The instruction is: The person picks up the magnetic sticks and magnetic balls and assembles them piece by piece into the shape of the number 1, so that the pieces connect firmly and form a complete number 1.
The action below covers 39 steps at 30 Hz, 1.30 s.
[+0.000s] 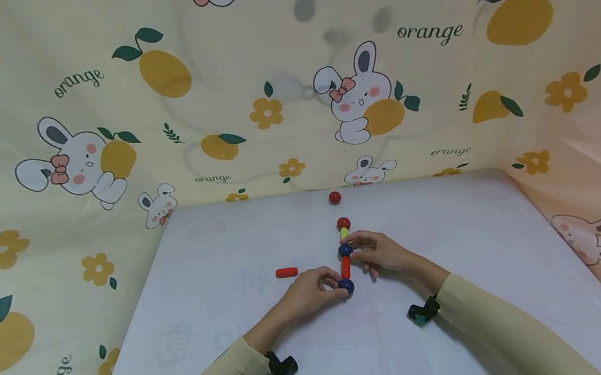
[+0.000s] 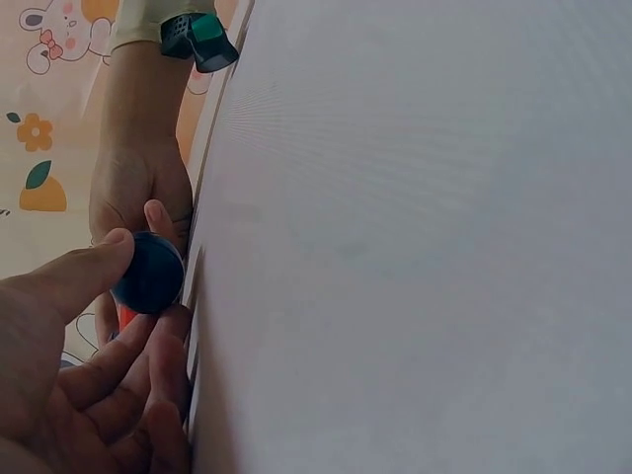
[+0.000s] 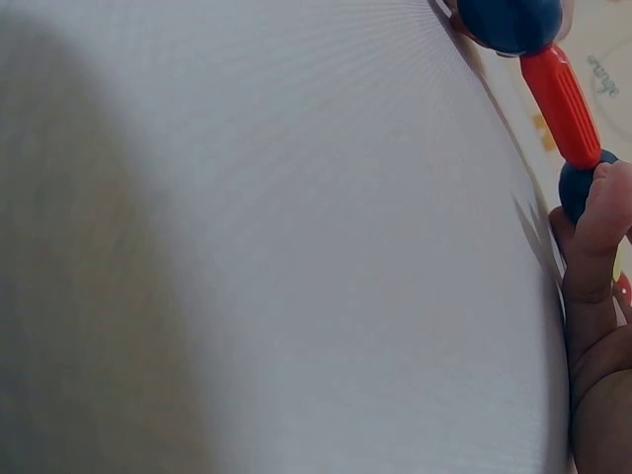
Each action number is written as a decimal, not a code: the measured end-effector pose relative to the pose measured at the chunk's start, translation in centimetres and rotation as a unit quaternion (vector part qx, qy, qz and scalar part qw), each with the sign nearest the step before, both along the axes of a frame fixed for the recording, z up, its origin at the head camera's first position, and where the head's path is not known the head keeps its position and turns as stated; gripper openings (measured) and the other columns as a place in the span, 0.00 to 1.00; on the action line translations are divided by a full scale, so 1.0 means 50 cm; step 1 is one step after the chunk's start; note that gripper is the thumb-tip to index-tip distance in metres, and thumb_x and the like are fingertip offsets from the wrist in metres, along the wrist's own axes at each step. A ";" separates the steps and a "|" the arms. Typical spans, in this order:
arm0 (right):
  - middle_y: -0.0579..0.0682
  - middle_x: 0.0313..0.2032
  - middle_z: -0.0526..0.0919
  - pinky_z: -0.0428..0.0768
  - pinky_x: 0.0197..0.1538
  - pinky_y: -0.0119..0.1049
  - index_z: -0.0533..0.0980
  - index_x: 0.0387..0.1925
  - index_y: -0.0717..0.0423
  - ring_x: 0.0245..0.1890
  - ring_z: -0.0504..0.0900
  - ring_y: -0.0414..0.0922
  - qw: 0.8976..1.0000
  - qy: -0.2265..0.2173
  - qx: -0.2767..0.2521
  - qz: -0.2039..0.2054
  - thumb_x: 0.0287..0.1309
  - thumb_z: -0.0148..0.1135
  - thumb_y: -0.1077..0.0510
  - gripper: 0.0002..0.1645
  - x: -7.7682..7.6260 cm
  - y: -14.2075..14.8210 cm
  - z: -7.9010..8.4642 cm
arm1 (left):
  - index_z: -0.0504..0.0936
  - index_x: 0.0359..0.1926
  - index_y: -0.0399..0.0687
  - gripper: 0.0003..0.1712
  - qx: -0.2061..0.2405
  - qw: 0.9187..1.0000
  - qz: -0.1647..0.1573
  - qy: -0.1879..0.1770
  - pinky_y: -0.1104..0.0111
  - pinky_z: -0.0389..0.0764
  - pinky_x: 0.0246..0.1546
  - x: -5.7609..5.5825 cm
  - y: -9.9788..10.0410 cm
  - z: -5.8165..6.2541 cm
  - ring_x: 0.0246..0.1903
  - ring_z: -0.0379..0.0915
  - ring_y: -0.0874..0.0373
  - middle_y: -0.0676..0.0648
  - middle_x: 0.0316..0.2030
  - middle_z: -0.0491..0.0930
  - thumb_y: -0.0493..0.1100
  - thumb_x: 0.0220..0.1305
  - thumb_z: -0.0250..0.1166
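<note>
A chain of toy pieces runs away from me on the white table. Nearest is a blue ball, which my left hand pinches between thumb and fingers. A red rod joins it to a second blue ball, gripped by the fingertips of my right hand. Beyond that a yellow-green rod leads to a red ball. The right wrist view shows the ribbed red rod touching both blue balls. In the left wrist view the near blue ball sits between thumb and fingers.
A loose red rod lies left of the chain. One separate red ball stands near the back edge of the table. A printed cloth with rabbits and oranges hangs behind and along the sides.
</note>
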State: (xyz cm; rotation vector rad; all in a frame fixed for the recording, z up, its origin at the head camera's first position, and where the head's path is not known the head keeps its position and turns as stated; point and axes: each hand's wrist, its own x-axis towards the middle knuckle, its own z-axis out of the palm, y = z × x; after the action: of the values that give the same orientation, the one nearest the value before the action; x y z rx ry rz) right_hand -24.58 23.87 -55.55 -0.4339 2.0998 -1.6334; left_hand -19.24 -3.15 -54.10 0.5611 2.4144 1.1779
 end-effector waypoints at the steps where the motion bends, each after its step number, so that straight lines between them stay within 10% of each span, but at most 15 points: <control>1: 0.63 0.62 0.78 0.84 0.28 0.32 0.73 0.74 0.53 0.25 0.82 0.44 1.000 0.001 0.001 0.001 0.77 0.64 0.60 0.28 0.000 0.000 0.000 | 0.88 0.50 0.60 0.17 -0.001 1.000 0.000 0.000 0.65 0.78 0.40 0.000 0.000 0.000 0.37 0.77 0.60 0.63 0.38 0.86 0.60 0.66 0.77; 26: 0.61 0.63 0.79 0.83 0.28 0.32 0.74 0.73 0.49 0.24 0.81 0.44 1.000 -0.013 0.002 -0.004 0.77 0.64 0.60 0.27 0.000 -0.002 0.006 | 0.88 0.50 0.60 0.15 -0.008 1.000 0.006 0.003 0.64 0.80 0.43 0.003 -0.011 0.013 0.39 0.79 0.61 0.62 0.38 0.87 0.57 0.68 0.76; 39: 0.62 0.65 0.77 0.83 0.28 0.32 0.74 0.74 0.50 0.25 0.80 0.45 1.000 -0.017 0.001 -0.003 0.76 0.66 0.59 0.29 -0.002 0.001 0.003 | 0.87 0.54 0.52 0.15 -0.039 0.996 0.032 0.078 0.68 0.80 0.39 -0.021 -0.066 0.035 0.35 0.78 0.62 0.59 0.41 0.87 0.51 0.71 0.74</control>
State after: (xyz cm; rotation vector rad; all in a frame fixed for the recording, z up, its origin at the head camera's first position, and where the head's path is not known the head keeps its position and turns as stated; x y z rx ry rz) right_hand -24.69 23.94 -55.41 -0.3970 2.0800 -1.6294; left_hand -20.28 -6.47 -52.36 0.5760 2.6164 1.0958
